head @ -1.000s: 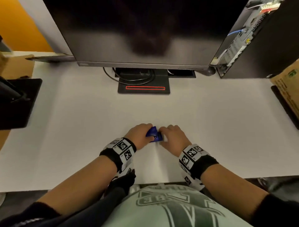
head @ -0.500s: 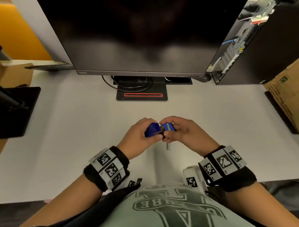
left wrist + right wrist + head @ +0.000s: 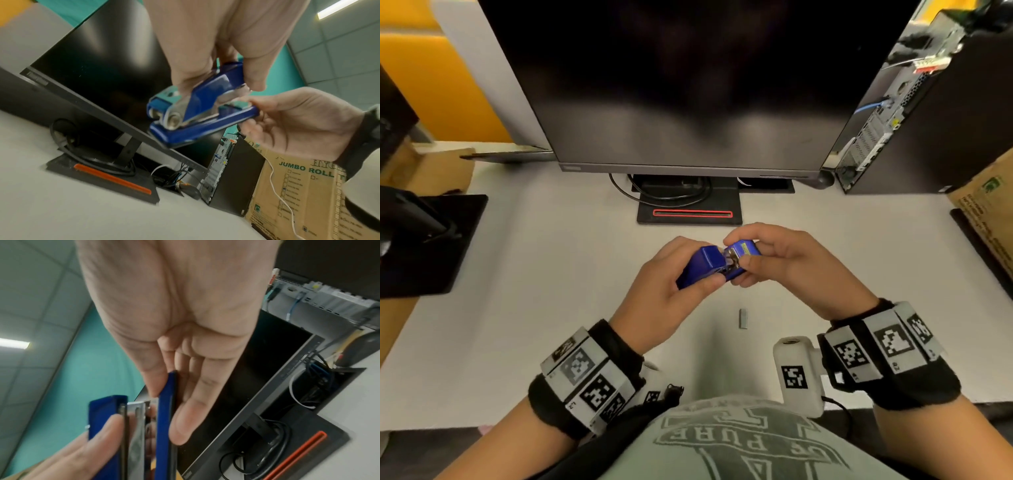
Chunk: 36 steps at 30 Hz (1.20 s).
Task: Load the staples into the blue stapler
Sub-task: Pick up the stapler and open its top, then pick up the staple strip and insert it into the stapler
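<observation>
Both hands hold the blue stapler [image 3: 703, 263] above the white table [image 3: 551, 308]. My left hand [image 3: 690, 274] grips its blue top cover, thumb on the near side. My right hand [image 3: 739, 251] pinches the other blue part, which carries a yellow label, between thumb and fingers. The two blue parts stand a little apart, and the metal magazine [image 3: 136, 418] shows between them. In the left wrist view the stapler [image 3: 201, 110] hangs tilted, with its hinge end toward the monitor. A short grey strip of staples [image 3: 743, 318] lies on the table below the hands, untouched.
A dark monitor [image 3: 688, 85] stands behind the hands, its black stand base [image 3: 688, 216] with a red stripe just beyond them. A computer tower [image 3: 893, 120] and a cardboard box [image 3: 989, 205] are at the right. A black stand [image 3: 424, 240] sits at the left.
Both hands have lifted the stapler off the table and raised it away from the body. The strip of staples on the table beneath them has come into sight.
</observation>
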Each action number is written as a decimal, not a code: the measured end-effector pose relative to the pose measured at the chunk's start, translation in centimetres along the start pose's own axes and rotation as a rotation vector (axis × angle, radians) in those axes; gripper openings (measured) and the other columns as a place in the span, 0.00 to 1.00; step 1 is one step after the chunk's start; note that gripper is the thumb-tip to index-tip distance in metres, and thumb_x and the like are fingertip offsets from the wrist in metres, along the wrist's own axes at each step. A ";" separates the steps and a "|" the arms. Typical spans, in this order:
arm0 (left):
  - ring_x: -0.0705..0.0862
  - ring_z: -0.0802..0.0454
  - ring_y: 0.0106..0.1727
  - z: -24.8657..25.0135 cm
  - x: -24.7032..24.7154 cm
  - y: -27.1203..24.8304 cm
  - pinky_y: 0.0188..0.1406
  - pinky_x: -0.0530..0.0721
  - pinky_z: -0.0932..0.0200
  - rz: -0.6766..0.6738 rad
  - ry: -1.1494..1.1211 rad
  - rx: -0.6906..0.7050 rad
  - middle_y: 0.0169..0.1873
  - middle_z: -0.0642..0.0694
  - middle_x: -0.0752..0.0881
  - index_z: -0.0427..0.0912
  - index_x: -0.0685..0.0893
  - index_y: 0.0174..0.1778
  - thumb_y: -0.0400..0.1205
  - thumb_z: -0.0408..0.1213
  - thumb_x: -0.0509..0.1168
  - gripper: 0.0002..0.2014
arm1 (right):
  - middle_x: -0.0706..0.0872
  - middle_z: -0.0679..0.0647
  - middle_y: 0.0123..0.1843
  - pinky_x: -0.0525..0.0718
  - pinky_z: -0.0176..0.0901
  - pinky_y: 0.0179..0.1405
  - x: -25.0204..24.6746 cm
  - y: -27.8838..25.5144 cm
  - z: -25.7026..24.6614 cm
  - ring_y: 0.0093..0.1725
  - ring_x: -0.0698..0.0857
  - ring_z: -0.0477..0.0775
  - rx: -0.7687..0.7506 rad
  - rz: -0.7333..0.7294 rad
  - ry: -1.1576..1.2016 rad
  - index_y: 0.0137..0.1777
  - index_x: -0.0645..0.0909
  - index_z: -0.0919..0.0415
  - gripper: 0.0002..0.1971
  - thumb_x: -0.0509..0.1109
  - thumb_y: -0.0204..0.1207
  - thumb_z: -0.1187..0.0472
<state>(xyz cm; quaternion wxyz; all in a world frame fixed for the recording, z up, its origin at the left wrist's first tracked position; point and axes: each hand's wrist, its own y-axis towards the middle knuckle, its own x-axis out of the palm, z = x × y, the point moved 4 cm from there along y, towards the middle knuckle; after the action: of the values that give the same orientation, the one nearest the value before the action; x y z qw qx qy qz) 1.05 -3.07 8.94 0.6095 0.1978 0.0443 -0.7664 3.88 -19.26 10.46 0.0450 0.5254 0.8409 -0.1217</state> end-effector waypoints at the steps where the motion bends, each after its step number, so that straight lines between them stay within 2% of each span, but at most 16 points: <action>1: 0.81 0.59 0.45 0.5 -0.1 0.0 0.42 0.78 0.72 0.030 -0.020 0.009 0.42 0.55 0.83 0.64 0.78 0.45 0.73 0.47 0.65 0.07 | 0.88 0.65 0.47 0.88 0.41 0.44 -0.5 0.0 0.2 0.40 0.89 0.56 0.006 0.019 0.027 0.56 0.81 0.60 0.11 0.63 0.77 0.69; 4: 0.85 0.53 0.50 1.5 -1.0 -0.4 0.51 0.82 0.60 0.079 -0.232 0.017 0.42 0.51 0.88 0.49 0.82 0.39 0.72 0.41 0.66 0.02 | 0.87 0.68 0.50 0.88 0.39 0.43 -2.9 -0.4 0.9 0.41 0.88 0.58 0.025 0.078 0.146 0.55 0.81 0.59 0.11 0.62 0.77 0.69; 6: 0.87 0.52 0.56 1.3 -2.3 -0.6 0.58 0.84 0.60 0.047 -0.354 0.040 0.42 0.52 0.90 0.45 0.82 0.36 0.71 0.36 0.68 0.01 | 0.88 0.65 0.48 0.88 0.38 0.42 -5.0 -1.0 1.3 0.40 0.88 0.57 0.024 0.127 0.239 0.55 0.82 0.59 0.11 0.63 0.75 0.68; 9: 0.87 0.54 0.58 -0.2 -3.7 -1.1 0.58 0.82 0.67 -0.023 -0.342 0.008 0.49 0.54 0.92 0.46 0.87 0.38 0.67 0.36 0.72 0.05 | 0.89 0.60 0.47 0.88 0.37 0.41 -7.3 -2.0 1.6 0.40 0.88 0.57 0.009 0.189 0.296 0.54 0.83 0.58 0.14 0.67 0.69 0.60; 12: 0.87 0.57 0.60 -1.9 -3.6 -1.9 0.58 0.81 0.69 -0.131 -0.299 -0.082 0.55 0.57 0.91 0.48 0.90 0.43 0.64 0.47 0.77 0.14 | 0.89 0.61 0.46 0.88 0.37 0.41 -8.0 -2.4 1.7 0.41 0.86 0.56 -0.004 0.187 0.231 0.54 0.83 0.57 0.13 0.64 0.71 0.59; 14: 0.86 0.53 0.62 -2.6 -3.2 -2.2 0.60 0.81 0.65 -0.302 -0.316 -0.183 0.57 0.53 0.90 0.45 0.90 0.46 0.65 0.57 0.73 0.21 | 0.87 0.63 0.48 0.87 0.38 0.41 -8.0 -2.4 1.7 0.41 0.85 0.53 -0.012 0.163 0.148 0.55 0.82 0.55 0.12 0.60 0.77 0.63; 16: 0.88 0.50 0.59 -2.7 -2.9 -2.0 0.60 0.82 0.62 -0.410 -0.324 -0.247 0.53 0.47 0.92 0.42 0.90 0.46 0.69 0.59 0.69 0.23 | 0.86 0.63 0.47 0.86 0.37 0.40 -8.0 -2.3 1.4 0.41 0.84 0.52 -0.014 0.132 0.103 0.55 0.82 0.55 0.13 0.58 0.79 0.65; 18: 0.89 0.52 0.53 -2.5 -2.5 -0.9 0.56 0.84 0.61 -0.405 -0.258 -0.293 0.48 0.47 0.93 0.45 0.89 0.49 0.71 0.55 0.66 0.19 | 0.87 0.60 0.43 0.86 0.37 0.39 -7.9 -2.2 0.9 0.38 0.84 0.54 -0.020 0.096 0.138 0.55 0.82 0.55 0.13 0.59 0.78 0.66; 20: 0.88 0.54 0.55 -1.9 -1.4 0.5 0.56 0.83 0.60 -0.435 -0.179 -0.311 0.50 0.49 0.91 0.50 0.84 0.56 0.70 0.54 0.63 0.21 | 0.88 0.56 0.40 0.85 0.37 0.39 -7.6 -1.9 0.3 0.36 0.84 0.53 -0.043 0.054 0.178 0.58 0.82 0.56 0.13 0.61 0.77 0.64; 24: 0.88 0.54 0.54 0.6 1.7 2.1 0.55 0.84 0.59 -0.689 -0.182 -0.368 0.56 0.47 0.87 0.58 0.72 0.67 0.72 0.57 0.60 0.26 | 0.88 0.54 0.40 0.85 0.38 0.39 -6.2 -0.7 -0.5 0.35 0.83 0.53 -0.068 0.005 0.187 0.61 0.80 0.59 0.15 0.61 0.76 0.62; 26: 0.89 0.46 0.51 1.6 2.6 2.6 0.53 0.87 0.50 -0.711 -0.234 -0.421 0.54 0.42 0.86 0.52 0.71 0.69 0.76 0.54 0.56 0.25 | 0.88 0.57 0.41 0.84 0.38 0.38 -5.6 -0.2 -0.5 0.35 0.83 0.52 -0.060 -0.004 0.160 0.62 0.79 0.59 0.14 0.62 0.78 0.63; 28: 0.88 0.44 0.44 1.9 3.1 2.7 0.48 0.87 0.40 -0.687 -0.265 -0.458 0.47 0.40 0.84 0.46 0.69 0.68 0.78 0.51 0.56 0.23 | 0.88 0.59 0.41 0.84 0.38 0.38 -5.4 0.2 -0.4 0.35 0.83 0.52 -0.054 -0.002 0.148 0.62 0.78 0.60 0.15 0.63 0.77 0.61; 30: 0.86 0.46 0.43 1.8 3.3 2.6 0.46 0.85 0.31 -0.727 -0.255 -0.418 0.45 0.41 0.82 0.49 0.67 0.70 0.76 0.45 0.63 0.25 | 0.88 0.58 0.41 0.83 0.38 0.37 -5.6 0.3 -0.2 0.35 0.83 0.52 -0.048 0.004 0.144 0.62 0.79 0.62 0.15 0.62 0.76 0.60; 31: 0.84 0.46 0.45 1.6 3.3 2.5 0.45 0.84 0.30 -0.772 -0.269 -0.389 0.47 0.41 0.80 0.56 0.65 0.71 0.73 0.41 0.68 0.31 | 0.88 0.57 0.41 0.84 0.38 0.37 -5.8 0.3 0.0 0.36 0.83 0.51 -0.044 0.017 0.153 0.61 0.79 0.63 0.15 0.62 0.77 0.61; 34: 0.85 0.46 0.49 1.4 3.0 2.1 0.40 0.88 0.44 -0.907 -0.357 -0.388 0.54 0.42 0.78 0.77 0.60 0.70 0.67 0.35 0.72 0.44 | 0.88 0.55 0.38 0.84 0.36 0.35 -6.7 0.4 0.5 0.34 0.83 0.49 -0.044 0.090 0.214 0.59 0.81 0.67 0.13 0.60 0.79 0.64; 36: 0.88 0.43 0.43 1.0 2.7 1.7 0.37 0.89 0.50 -0.925 -0.375 -0.450 0.52 0.44 0.81 0.73 0.66 0.69 0.68 0.36 0.72 0.39 | 0.89 0.54 0.36 0.84 0.36 0.34 -7.3 0.4 0.8 0.33 0.84 0.49 -0.045 0.143 0.248 0.57 0.81 0.67 0.13 0.60 0.79 0.65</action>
<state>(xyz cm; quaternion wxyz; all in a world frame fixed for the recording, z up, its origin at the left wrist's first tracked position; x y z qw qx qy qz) 2.00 -6.24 9.18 0.2334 -0.1176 0.1802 -0.9483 7.42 -25.65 11.13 -0.0392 0.5937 0.8030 -0.0333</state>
